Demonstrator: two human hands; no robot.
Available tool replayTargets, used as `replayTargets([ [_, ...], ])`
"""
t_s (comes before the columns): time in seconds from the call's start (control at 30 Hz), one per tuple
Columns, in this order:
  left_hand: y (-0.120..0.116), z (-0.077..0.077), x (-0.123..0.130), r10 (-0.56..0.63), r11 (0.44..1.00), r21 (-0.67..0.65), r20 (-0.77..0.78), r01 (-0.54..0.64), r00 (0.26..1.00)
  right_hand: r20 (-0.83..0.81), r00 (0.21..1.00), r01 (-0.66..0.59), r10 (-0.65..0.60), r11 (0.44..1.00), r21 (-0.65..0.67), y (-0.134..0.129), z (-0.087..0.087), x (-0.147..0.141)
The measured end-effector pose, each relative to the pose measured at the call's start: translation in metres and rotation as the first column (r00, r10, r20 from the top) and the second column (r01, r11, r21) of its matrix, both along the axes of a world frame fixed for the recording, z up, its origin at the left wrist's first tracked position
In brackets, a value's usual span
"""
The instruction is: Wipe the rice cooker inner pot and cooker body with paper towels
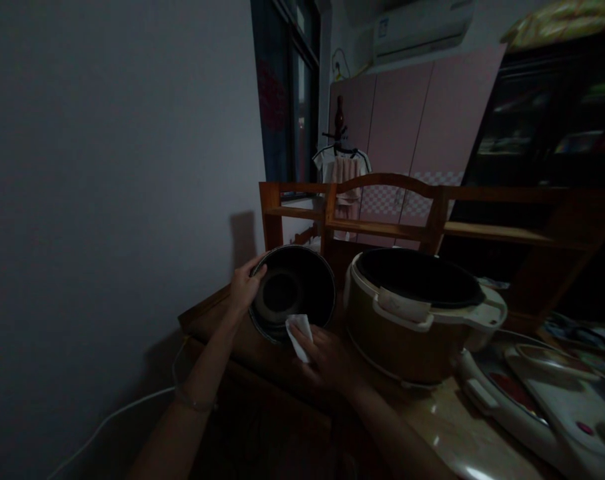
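A dark round inner pot [315, 287] is tilted so that its opening faces me. My left hand [246, 285] grips its rim on the left side, thumb over the edge. At the pot's lower front rim, my right hand [322, 352] holds a folded white tissue [299, 337]; whether the tissue touches the pot I cannot tell. Just right of the pot stands a cooker body [397, 340], pale-rimmed and brownish, with its top open and a dark interior. Its detached-looking lid [537, 380] lies to the right on the table.
Behind the wooden table [447, 427] runs a wooden shelf rack [382, 230]. A plain wall [132, 167] closes off the left side. A white cable [122, 408] hangs down at the left. Clothes [345, 167] on a stand and pink cabinets [397, 120] are farther back.
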State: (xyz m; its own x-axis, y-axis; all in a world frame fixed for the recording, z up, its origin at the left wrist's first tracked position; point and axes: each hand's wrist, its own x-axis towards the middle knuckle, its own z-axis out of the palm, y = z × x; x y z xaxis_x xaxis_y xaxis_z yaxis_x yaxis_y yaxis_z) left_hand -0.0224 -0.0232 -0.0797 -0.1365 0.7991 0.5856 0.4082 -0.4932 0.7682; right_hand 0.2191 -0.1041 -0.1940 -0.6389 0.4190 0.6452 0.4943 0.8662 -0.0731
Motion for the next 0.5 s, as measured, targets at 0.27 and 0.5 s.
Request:
replayTargets([
  [0.27, -0.014, 0.046, -0.033, -0.177, 0.974, -0.178, -0.226, 0.139, 0.958, -0.199, 0.973, 0.091, -0.116, 0.987, -0.131, 0.002, 0.001, 0.002],
  [0.5, 0.011, 0.062, -0.016, -0.291, 0.943, -0.248, -0.3, 0.22, 0.908, -0.225, 0.967, 0.101, -0.12, 0.99, -0.094, 0.004, -0.012, 0.005],
])
